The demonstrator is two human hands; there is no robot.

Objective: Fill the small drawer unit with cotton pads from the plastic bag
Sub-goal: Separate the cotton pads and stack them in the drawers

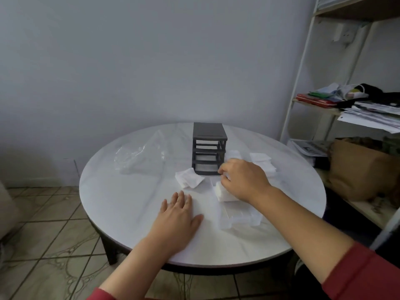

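Observation:
A small dark grey drawer frame point(208, 148) stands on the round white table point(129, 191) with its slots empty of drawers. Clear drawers point(240, 215) lie on the table near me, to the right. My right hand point(242, 180) curls its fingers over a stack of white cotton pads point(225, 194) sitting at the drawers, just in front of the frame. More cotton pads lie left of the frame's foot point(189, 178) and to its right point(262, 161). My left hand point(179, 215) rests flat on the table. A clear plastic bag point(140, 154) lies crumpled at the left.
A white metal shelf point(303, 72) stands at the right with papers, cloths and a brown paper bag point(359, 169) on it. A plain wall is behind the table. Tiled floor shows at the lower left.

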